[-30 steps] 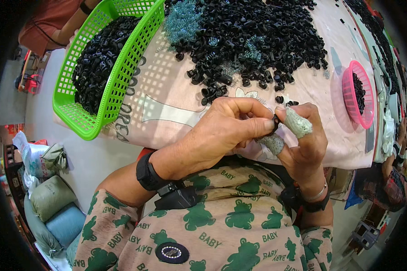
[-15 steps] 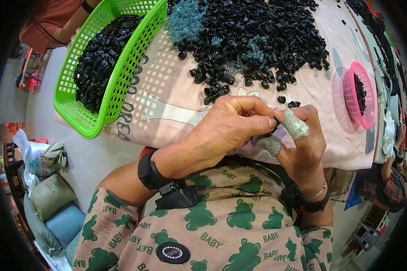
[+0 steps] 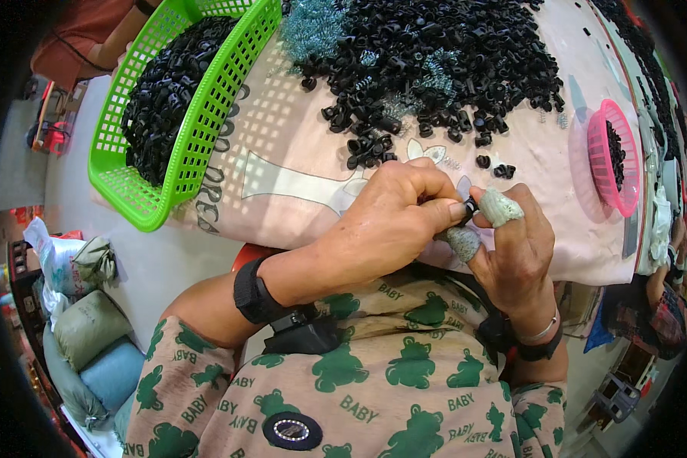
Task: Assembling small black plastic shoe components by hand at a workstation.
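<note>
Close to the table's near edge, my left hand point(image 3: 393, 210) pinches a small black plastic part point(image 3: 471, 206) between thumb and forefinger. My right hand point(image 3: 517, 248), its thumb and forefinger wrapped in pale coverings, closes on the same part from the other side. The fingers partly hide it, so its exact kind cannot be made out. Beyond my hands spreads a heap of similar black plastic parts point(image 3: 450, 61), with thin metal coil springs point(image 3: 313, 34) massed at its left and scattered through it. A few loose black parts point(image 3: 504, 171) lie just beyond my right hand.
A green plastic basket point(image 3: 183, 183) full of black parts stands at the left edge of the table. On the right, a pink basket point(image 3: 599, 164) holds more of them. A pink printed cloth point(image 3: 282, 183) covers the table. Another person's arm point(image 3: 107, 57) shows at far left.
Both hands stay pinched together, with the right hand slightly lower. More of the black part now shows between the fingertips. The whole view has shifted a little.
</note>
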A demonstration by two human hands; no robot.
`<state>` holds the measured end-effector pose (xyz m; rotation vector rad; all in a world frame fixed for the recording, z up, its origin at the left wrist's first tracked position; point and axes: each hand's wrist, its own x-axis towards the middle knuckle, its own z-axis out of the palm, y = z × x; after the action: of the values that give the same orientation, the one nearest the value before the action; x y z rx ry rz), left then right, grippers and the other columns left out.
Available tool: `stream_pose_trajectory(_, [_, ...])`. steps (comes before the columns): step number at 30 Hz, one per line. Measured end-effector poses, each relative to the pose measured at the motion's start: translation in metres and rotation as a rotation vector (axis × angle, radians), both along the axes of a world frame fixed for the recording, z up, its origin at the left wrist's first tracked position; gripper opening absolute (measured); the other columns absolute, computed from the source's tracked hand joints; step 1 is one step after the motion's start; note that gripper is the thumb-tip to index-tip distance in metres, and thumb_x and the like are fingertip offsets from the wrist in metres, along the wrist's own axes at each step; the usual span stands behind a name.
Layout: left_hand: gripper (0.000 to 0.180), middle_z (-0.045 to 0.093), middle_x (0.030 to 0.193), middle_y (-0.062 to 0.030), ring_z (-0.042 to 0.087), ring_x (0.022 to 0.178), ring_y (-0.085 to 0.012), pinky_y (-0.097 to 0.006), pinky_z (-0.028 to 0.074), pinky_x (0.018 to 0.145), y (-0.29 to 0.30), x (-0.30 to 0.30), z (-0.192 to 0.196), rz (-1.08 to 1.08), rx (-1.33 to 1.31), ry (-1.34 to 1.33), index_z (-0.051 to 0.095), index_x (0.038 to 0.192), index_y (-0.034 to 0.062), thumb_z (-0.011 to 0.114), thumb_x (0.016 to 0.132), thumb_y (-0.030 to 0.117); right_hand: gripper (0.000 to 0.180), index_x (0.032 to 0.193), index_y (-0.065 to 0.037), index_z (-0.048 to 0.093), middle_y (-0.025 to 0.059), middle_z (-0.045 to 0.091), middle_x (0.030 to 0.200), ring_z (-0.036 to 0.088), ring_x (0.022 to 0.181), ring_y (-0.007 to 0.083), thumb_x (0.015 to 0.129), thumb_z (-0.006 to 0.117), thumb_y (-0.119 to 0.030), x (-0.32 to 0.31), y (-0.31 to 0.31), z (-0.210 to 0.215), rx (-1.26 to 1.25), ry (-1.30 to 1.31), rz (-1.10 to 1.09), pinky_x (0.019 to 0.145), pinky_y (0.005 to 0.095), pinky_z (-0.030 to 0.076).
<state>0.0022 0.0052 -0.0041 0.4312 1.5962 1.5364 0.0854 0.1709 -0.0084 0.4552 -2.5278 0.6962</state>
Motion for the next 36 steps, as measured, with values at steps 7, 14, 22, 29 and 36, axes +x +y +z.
stream_pose_trajectory(7, [0.015,0.054,0.084,0.0010,0.051,0.073,-0.0058,-0.020,0.043,0.057,0.003,0.005,-0.009,0.094,0.087,0.098,0.063,0.087,-0.0041,0.056,0.089,0.009,0.050,0.109,0.003,0.056,0.0082,0.050,0.071,0.052,0.058,0.0191,0.063,0.075,-0.001,0.002,-0.004,-0.006,-0.017,-0.050,-0.032,0.049,0.0294,0.042])
stream_pose_trajectory(14, [0.018,0.056,0.081,0.0015,0.040,0.056,-0.0007,-0.015,0.030,0.043,-0.006,-0.005,-0.002,-0.038,0.261,-0.638,0.062,0.096,-0.0004,0.058,0.091,0.016,0.055,0.103,0.003,0.059,0.0033,0.047,0.069,0.050,0.056,0.0142,0.062,0.085,-0.022,0.004,-0.003,0.005,-0.198,-0.017,-0.052,0.045,0.0248,0.042])
stream_pose_trajectory(22, [0.014,0.056,0.079,0.0017,0.038,0.053,-0.0003,-0.014,0.028,0.041,-0.004,-0.005,-0.012,-0.064,0.512,-0.875,0.062,0.097,0.0010,0.060,0.089,0.012,0.062,0.114,-0.003,0.061,0.0018,0.049,0.070,0.050,0.059,0.0152,0.059,0.085,-0.018,0.002,-0.003,0.009,-0.138,0.094,-0.035,0.046,0.0263,0.041])
stream_pose_trajectory(29, [0.012,0.056,0.077,0.0029,0.036,0.050,0.0001,-0.013,0.028,0.041,-0.003,-0.009,0.003,-0.008,0.270,-0.626,0.062,0.096,0.0027,0.064,0.087,0.010,0.062,0.112,-0.004,0.062,0.0024,0.051,0.074,0.051,0.060,0.0161,0.057,0.086,-0.020,0.003,-0.004,0.006,-0.098,0.064,-0.079,0.047,0.0267,0.042])
stream_pose_trajectory(36, [0.015,0.059,0.080,0.0022,0.038,0.050,0.0001,-0.013,0.027,0.041,-0.004,-0.009,-0.002,-0.053,0.396,-0.749,0.064,0.095,0.0023,0.068,0.084,0.012,0.058,0.107,-0.004,0.063,0.0029,0.051,0.076,0.052,0.062,0.0160,0.057,0.087,-0.020,0.005,-0.006,0.004,-0.167,0.101,-0.077,0.047,0.0263,0.043])
